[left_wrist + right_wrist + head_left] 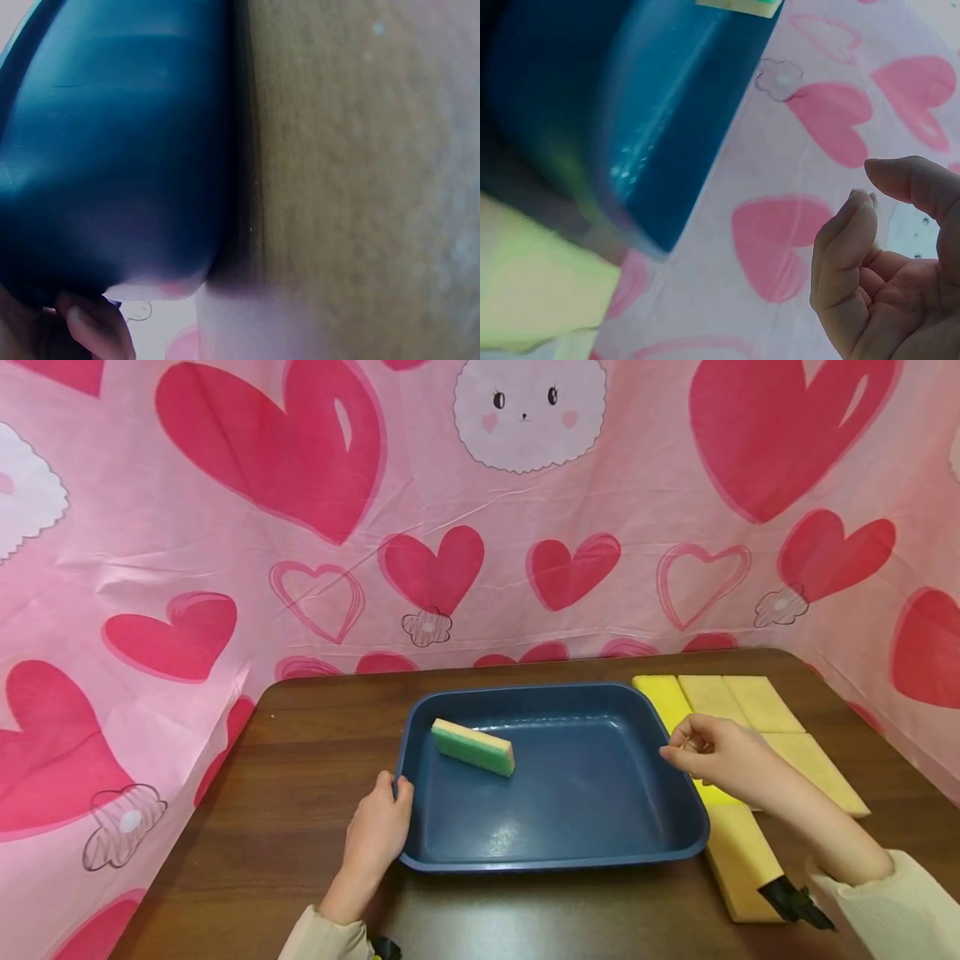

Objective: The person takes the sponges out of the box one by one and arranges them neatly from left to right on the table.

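Observation:
A dark blue rectangular pan [570, 810] lies on the table. At its left side, my left hand [378, 822] grips the rim, with the thumb on top at the edge. In the left wrist view the fingertips [97, 326] show at the pan's end. A scouring sponge [472, 752], green on one face and pale yellow on the other, stands on its long edge inside the pan, toward the left. Over the pan's right rim hovers my right hand [723, 756], fingers loosely curled and holding nothing. The right wrist view shows a gap between its thumb and fingertips.
Several flat yellow pieces lie side by side right of the pan, among them a bright yellow one [662, 697] and a paler one [813, 768]. My right forearm passes above them. Brown tabletop [300, 777] extends left of the pan. A pink heart-patterned cloth [510, 502] hangs behind.

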The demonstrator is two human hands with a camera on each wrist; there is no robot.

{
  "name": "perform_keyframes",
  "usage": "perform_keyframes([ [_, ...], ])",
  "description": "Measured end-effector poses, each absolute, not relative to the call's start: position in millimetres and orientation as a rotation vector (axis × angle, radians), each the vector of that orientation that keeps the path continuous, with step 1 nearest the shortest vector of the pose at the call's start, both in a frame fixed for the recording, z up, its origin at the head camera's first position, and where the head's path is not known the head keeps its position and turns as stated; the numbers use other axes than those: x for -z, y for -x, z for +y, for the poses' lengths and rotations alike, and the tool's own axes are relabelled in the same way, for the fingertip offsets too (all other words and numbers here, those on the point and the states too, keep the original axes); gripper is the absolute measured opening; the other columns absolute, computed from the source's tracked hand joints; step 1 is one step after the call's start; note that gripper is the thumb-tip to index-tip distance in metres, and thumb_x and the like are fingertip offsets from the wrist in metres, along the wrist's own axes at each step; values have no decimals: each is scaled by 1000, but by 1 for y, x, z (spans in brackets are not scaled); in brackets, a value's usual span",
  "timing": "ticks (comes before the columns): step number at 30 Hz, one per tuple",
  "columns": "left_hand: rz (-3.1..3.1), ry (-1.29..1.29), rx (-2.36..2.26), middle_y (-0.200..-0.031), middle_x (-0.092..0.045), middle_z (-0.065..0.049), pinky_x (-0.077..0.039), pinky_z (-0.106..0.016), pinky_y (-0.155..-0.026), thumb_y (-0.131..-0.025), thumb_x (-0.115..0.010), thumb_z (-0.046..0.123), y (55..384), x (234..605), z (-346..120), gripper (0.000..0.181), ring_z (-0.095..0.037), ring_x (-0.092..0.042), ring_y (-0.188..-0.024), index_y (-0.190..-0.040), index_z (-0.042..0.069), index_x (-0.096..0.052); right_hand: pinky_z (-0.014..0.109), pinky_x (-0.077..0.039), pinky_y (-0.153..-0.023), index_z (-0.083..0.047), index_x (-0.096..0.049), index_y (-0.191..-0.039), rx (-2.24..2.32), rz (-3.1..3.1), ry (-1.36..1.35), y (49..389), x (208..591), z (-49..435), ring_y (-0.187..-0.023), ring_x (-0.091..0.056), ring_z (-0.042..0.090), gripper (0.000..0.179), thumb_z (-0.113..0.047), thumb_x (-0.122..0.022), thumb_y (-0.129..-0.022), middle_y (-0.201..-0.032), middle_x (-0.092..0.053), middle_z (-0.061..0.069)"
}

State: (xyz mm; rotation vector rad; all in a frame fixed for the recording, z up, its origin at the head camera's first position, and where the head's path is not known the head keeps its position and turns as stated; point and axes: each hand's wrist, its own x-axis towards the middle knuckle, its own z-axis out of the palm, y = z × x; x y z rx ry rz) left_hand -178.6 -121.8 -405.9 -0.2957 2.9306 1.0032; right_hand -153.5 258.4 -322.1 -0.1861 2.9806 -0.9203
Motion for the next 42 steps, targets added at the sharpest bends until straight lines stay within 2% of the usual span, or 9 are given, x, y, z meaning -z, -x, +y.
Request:
perform_keyframes([
  [6,2932,282,-1007,-63,-39,-8,-32,-31,-53,-98,-31,32,179,405,-122,32,-23,-47,-60,-89,5,-45,29,-44,-58,-4,-58,-99,965,2918,208,167,304,233,-67,-51,15,24,-26,-64,-89,-78,-56,3],
  [17,2915,284,-1015,-64,-39,-8,-33,-31,-54,-98,-30,33,178,406,-123,32,-23,-48,-61,-90,5,-44,29,-40,-58,-3,-60,-93,993,2915,375,188,288,185,-60,-45,16,20,-20,-67,-85,-68,-49,4],
  [21,2913,281,-1026,-63,-38,-7,-32,-31,-52,-98,-30,33,178,406,-123,32,-22,-47,-59,-90,5,-44,28,-39,-59,-4,-60,-93,924,2906,427,197,290,170,-59,-46,15,21,-21,-68,-85,-69,-52,4],
  [27,2922,285,-1019,-63,-39,-8,-32,-31,-52,-98,-30,32,178,406,-123,32,-23,-47,-59,-90,5,-45,27,-44,-66,-3,-61,-98,908,2876,473,213,295,149,-69,-53,16,22,-20,-68,-85,-76,-59,6],
  [35,2947,275,-1002,-64,-46,-11,-34,-33,-53,-98,-31,32,177,406,-122,32,-24,-52,-61,-88,5,-45,34,-53,-78,-3,-62,-106,816,2871,490,225,301,123,-82,-60,19,29,-22,-70,-84,-92,-67,9],
  [42,2970,272,-995,-65,-50,-13,-36,-35,-54,-97,-32,32,176,405,-123,32,-26,-56,-64,-86,5,-45,39,-51,-89,-4,-60,-116,594,2887,577,230,311,105,-96,-59,22,41,-27,-71,-84,-109,-65,12],
])
